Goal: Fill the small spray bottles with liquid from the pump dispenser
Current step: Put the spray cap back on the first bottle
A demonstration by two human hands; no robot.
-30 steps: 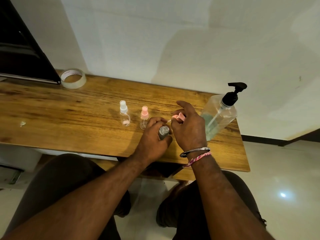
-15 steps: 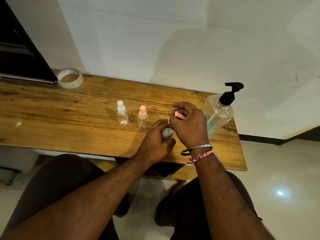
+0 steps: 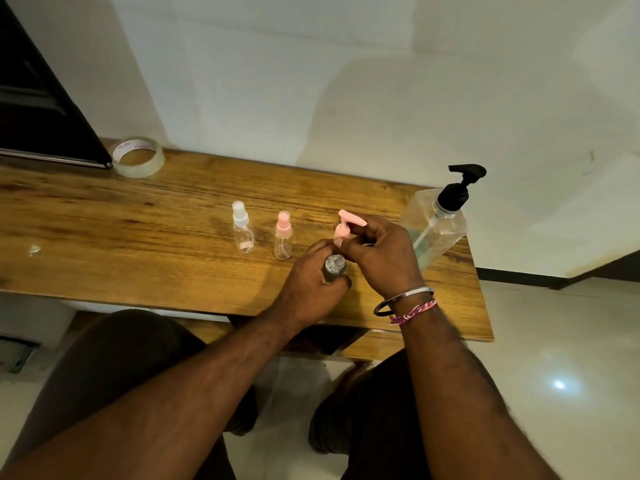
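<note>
Near the front edge of the grained wooden surface (image 3: 121, 237), the left hand (image 3: 308, 289) grips a small clear bottle (image 3: 334, 266), its round neck uncapped. The right hand (image 3: 381, 254) pinches the pink pump cap (image 3: 344, 228) just above. The square clear pump dispenser (image 3: 433, 226) stands at the right edge.

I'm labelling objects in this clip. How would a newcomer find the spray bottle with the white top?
Start at the wooden desk against the wall. Near its middle two small clear spray bottles stand upright, side by side. The white-topped bottle is the one nearer the tape roll; its neighbour has a pink top.
</note>
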